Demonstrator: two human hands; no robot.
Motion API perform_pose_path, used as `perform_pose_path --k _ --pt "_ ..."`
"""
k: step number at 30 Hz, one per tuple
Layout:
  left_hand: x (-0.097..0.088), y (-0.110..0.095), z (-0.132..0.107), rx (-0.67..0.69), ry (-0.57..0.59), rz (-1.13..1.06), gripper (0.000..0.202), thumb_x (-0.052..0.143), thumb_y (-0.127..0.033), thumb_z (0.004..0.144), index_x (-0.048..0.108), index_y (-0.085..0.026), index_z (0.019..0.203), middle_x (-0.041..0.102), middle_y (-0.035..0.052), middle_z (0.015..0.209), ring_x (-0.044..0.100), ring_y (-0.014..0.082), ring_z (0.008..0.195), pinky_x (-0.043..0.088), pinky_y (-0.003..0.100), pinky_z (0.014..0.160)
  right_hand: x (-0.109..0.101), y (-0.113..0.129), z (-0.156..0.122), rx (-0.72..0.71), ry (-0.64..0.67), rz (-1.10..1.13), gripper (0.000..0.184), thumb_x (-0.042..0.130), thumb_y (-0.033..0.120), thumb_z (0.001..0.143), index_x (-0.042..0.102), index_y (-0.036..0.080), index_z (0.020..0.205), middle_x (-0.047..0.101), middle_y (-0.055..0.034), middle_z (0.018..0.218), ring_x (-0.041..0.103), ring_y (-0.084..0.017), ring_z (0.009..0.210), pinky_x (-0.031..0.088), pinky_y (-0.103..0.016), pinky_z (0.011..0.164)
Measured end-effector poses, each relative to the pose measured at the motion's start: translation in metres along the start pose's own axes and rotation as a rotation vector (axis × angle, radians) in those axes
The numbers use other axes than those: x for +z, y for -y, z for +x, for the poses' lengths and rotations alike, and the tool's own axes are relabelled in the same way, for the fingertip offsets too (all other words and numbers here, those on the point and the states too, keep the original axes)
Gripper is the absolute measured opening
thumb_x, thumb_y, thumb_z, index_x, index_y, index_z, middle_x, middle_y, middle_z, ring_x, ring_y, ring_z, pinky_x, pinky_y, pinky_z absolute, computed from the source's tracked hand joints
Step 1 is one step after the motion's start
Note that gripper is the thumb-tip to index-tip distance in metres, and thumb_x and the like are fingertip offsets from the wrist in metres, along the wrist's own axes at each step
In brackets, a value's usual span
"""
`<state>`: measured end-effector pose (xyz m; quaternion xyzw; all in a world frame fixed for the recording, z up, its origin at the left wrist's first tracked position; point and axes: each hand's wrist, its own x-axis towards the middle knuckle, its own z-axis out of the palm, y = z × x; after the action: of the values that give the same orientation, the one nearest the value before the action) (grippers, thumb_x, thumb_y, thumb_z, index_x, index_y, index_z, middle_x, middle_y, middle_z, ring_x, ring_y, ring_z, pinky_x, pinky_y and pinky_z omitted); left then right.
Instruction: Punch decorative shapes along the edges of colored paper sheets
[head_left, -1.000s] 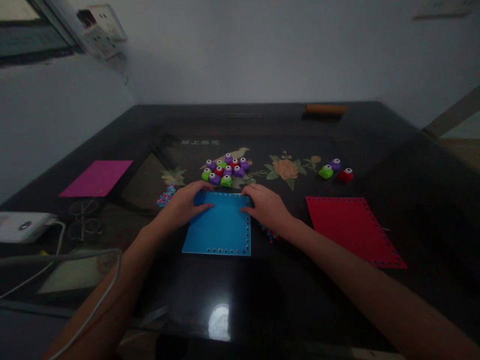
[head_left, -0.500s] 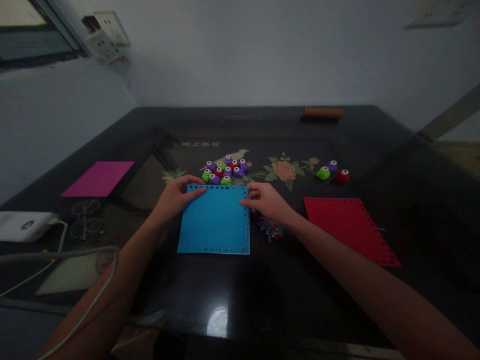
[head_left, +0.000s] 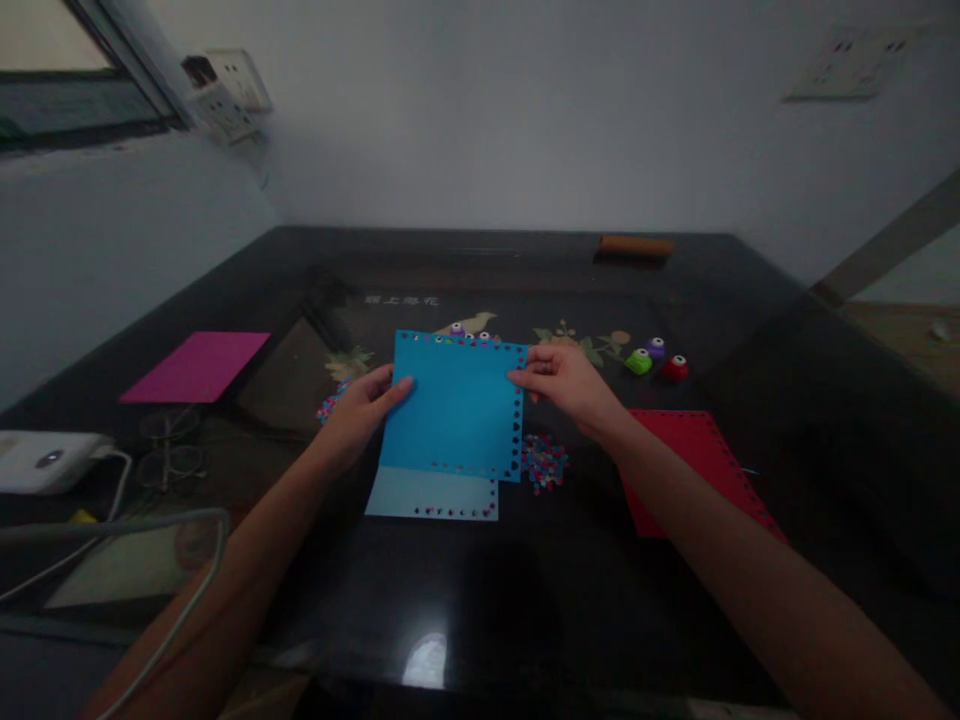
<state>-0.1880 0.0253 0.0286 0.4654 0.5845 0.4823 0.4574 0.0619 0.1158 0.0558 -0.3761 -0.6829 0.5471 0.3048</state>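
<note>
A blue sheet of paper (head_left: 454, 405) with small punched holes along its top, right and bottom edges is raised off the table, tilted toward me. My left hand (head_left: 361, 408) pinches its left edge between thumb and fingers. At the upper right edge, my right hand (head_left: 574, 385) grips the same sheet. Beneath it lies a pale blue sheet (head_left: 435, 492), also punched along the visible edges and partly covered. Behind the blue sheet several craft punches (head_left: 457, 329) are mostly hidden. Loose confetti (head_left: 544, 463) lies below my right hand, and more confetti (head_left: 328, 404) shows beside my left.
A red punched sheet (head_left: 679, 450) lies under my right forearm. Green, purple and red punches (head_left: 656, 348) stand beyond it. To the left are a magenta sheet (head_left: 199, 367), glasses (head_left: 171, 462) and a white device with a cable (head_left: 49, 460). A brown roll (head_left: 636, 246) rests at the back.
Both hands have lifted the blue sheet up and slightly right, uncovering the pale blue sheet below. It now hides most of the punches behind. The camera view has tilted slightly.
</note>
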Motion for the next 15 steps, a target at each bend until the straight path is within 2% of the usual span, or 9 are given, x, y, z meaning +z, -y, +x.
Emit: perform_pose_path --k 3,6,9,11,15 --pt "0.005 0.003 -0.005 -0.068 0.097 0.039 0.041 0.064 -0.055 0.075 0.065 -0.015 0.081 0.069 0.0041 0.069 0.061 0.0161 0.056 0.050 0.028 0.054 -0.012 0.007 0.000 -0.004 -0.060 0.013 0.022 0.068 0.028 0.070 0.049 0.020 0.063 0.050 0.0047 0.054 0.044 -0.008 0.049 0.033 -0.027 0.050" --pt "0.014 0.000 -0.011 -0.043 0.230 0.134 0.049 0.056 -0.058 0.081 0.061 -0.014 0.060 0.059 0.0018 0.047 0.050 0.0114 0.043 0.041 0.023 0.045 -0.024 0.011 0.000 -0.016 -0.107 -0.002 0.022 0.068 0.029 0.071 0.050 0.020 0.063 0.050 0.0047 0.053 0.043 -0.008 0.048 0.032 -0.027 0.050" --pt "0.022 -0.005 -0.016 -0.006 0.331 0.187 0.052 0.049 -0.058 0.084 0.066 -0.013 0.064 0.054 0.0000 0.040 0.042 0.0093 0.037 0.033 0.022 0.041 -0.032 0.013 0.000 -0.019 -0.113 -0.012 0.022 0.068 0.030 0.071 0.051 0.020 0.063 0.049 0.0048 0.052 0.043 -0.009 0.049 0.032 -0.027 0.049" --pt "0.026 -0.007 -0.018 0.008 0.332 0.218 0.051 0.047 -0.056 0.086 0.067 -0.014 0.066 0.052 -0.0015 0.038 0.039 0.0090 0.035 0.031 0.022 0.042 -0.035 0.014 0.000 -0.022 -0.108 0.012 0.021 0.069 0.031 0.070 0.052 0.019 0.064 0.050 0.0049 0.054 0.044 -0.008 0.049 0.032 -0.026 0.048" --pt "0.029 -0.010 -0.022 0.042 0.265 0.268 0.049 0.046 -0.054 0.087 0.065 -0.016 0.061 0.050 -0.0025 0.037 0.040 0.0100 0.038 0.034 0.022 0.045 -0.033 0.016 -0.003 -0.004 -0.075 0.060 0.021 0.068 0.036 0.073 0.056 0.018 0.072 0.052 0.0046 0.058 0.046 -0.008 0.051 0.032 -0.024 0.048"
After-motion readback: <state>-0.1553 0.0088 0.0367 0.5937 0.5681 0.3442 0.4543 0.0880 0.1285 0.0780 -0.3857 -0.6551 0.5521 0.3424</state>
